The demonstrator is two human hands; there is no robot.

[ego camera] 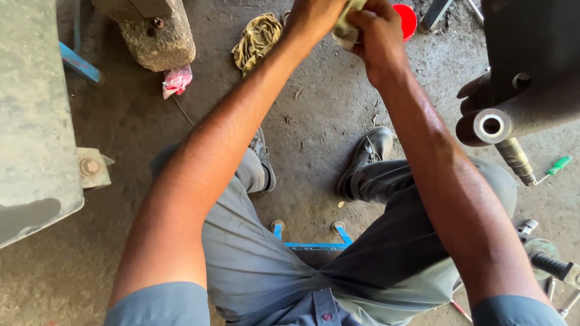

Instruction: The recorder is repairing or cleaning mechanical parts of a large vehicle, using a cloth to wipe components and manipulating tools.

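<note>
- Pale rag (345, 27): we hold it bunched between both hands at the top of the view, arms stretched out over the concrete floor (314, 115).
- Left hand (311, 15): we see it closed around the left side of the rag; its fingertips are cut off by the frame edge.
- Right hand (377, 36): fingers curled tight on the rag's right side, knuckles toward us.
- We sit low, knees apart, 1 dark shoe (365, 158) planted on the floor between our arms; the other foot is mostly hidden by the left arm.
- A blue metal frame (311, 238) shows between our legs.
- On the floor beyond: a yellowish cloth (257, 39), a pink crumpled scrap (176, 80) and a red round lid (406, 19), just behind the right hand.
- At right, a dark machine part with a hollow metal tube end (490, 125) juts in near our right forearm; a green-handled screwdriver (557, 166) lies beyond it.
- Risk, as we judge it: the right elbow could knock the tube end, because the arm passes close beside it; the rag could drop onto gritty floor if either grip loosens.
</note>
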